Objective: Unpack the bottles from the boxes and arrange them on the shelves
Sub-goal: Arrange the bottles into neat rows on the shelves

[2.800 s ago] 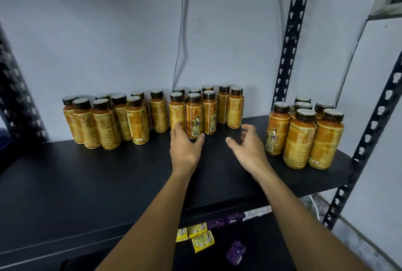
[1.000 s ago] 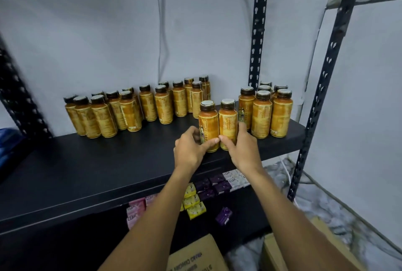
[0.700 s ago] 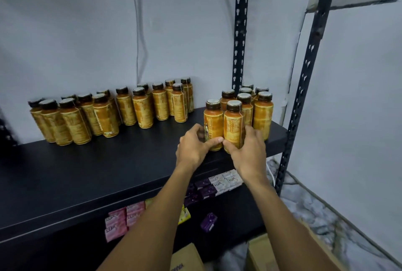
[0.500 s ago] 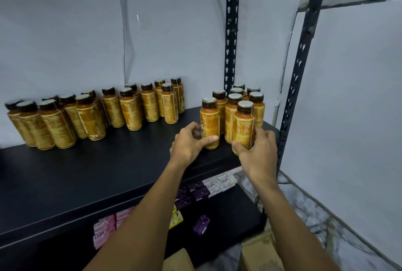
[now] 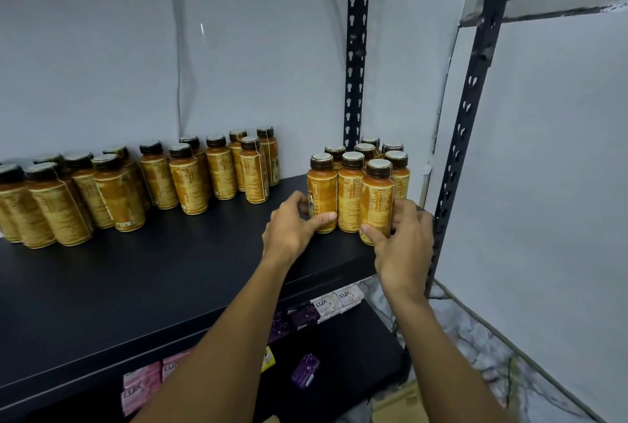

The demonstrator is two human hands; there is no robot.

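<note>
Bottles (image 5: 376, 205) upright, caps up, hands (image 5: 404, 246) gripping two

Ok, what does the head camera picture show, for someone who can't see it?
The left hand grips the left front bottle and the right hand the right front bottle of an orange cluster at the right end of a black shelf. More bottles line the wall to the left; soap packs lie below.

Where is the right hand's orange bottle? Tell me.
Head view: the dark-capped orange bottle stands near the right end of the black shelf, foremost in the right cluster, gripped by the right hand.
</note>
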